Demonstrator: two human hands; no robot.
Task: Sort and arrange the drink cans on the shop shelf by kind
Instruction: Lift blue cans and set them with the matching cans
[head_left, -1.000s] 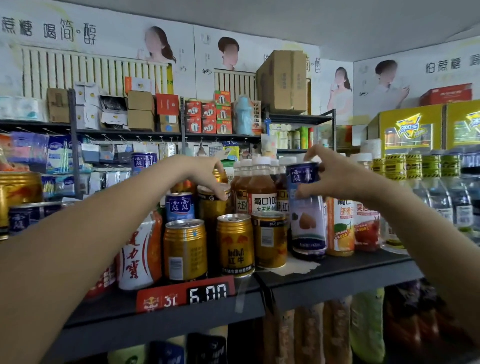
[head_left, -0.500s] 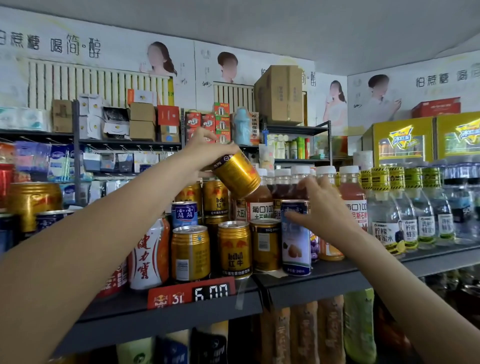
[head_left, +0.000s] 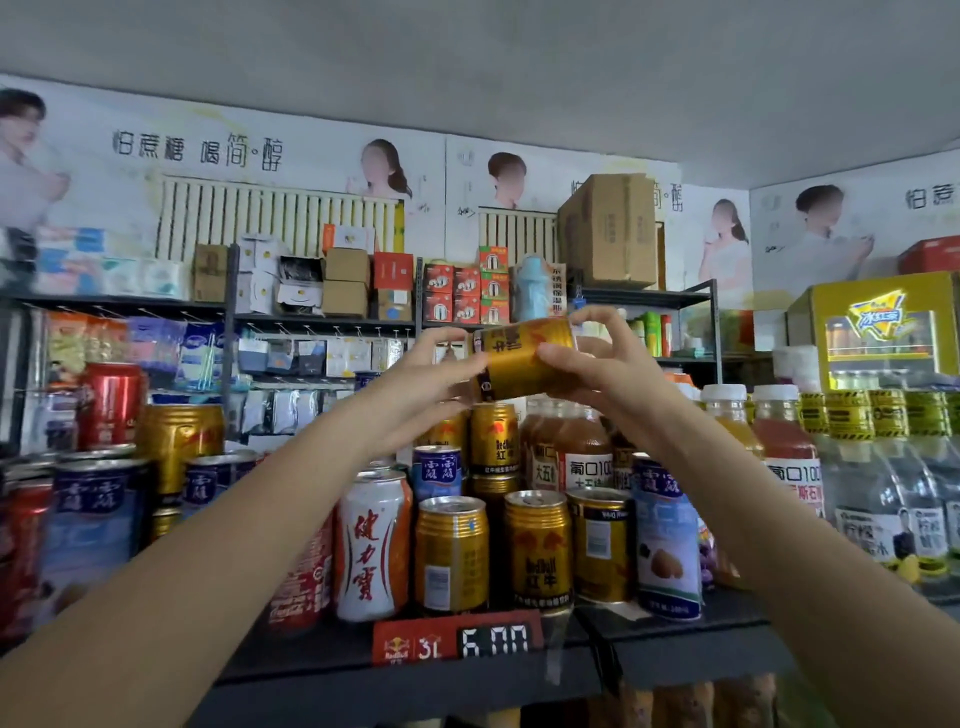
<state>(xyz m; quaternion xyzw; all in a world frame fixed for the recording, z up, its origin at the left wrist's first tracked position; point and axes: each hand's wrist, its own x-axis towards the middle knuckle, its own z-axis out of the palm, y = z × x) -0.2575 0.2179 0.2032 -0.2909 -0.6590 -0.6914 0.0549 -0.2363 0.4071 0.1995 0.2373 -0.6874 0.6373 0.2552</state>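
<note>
Dark shop shelf (head_left: 675, 652) crowded with drinks, posters on the wall behind.
Three gold cans (head_left: 537, 551) in front; one gold can (head_left: 524, 358) held sideways, gripped by left hand (head_left: 415, 384) and right hand (head_left: 605, 364).

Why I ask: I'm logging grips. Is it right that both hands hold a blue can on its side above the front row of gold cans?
Not quite: the head view shows a gold can, not blue. The left hand and right hand do hold it sideways above the front-row gold cans.

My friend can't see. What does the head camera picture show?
Two hands, left and right, hold a gold Red Bull can sideways above a shop shelf. Below stand more gold cans, a white can and blue cans.
</note>
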